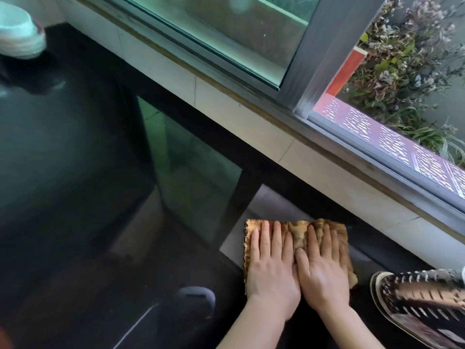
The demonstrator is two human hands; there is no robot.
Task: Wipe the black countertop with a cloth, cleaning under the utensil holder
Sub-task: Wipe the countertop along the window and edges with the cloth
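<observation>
Two flat hands [298, 268] side by side on cloth [297, 235], near countertop's [75, 172] back edge.

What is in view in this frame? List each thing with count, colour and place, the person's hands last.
countertop: one, glossy black, fills the left and centre
cloth: one, tan-brown, flat on the countertop at lower centre
utensil holder: one, perforated metal, lower right corner beside the cloth
white object: one, blurred, far left corner; cannot tell what it is
tiled ledge: one, pale, along the back of the countertop
window: one, grey metal frame, sliding glass, above the ledge
plants: a clump, green and purplish, outside at upper right
left hand: one, flat on the cloth
right hand: one, flat on the cloth, beside the left
</observation>
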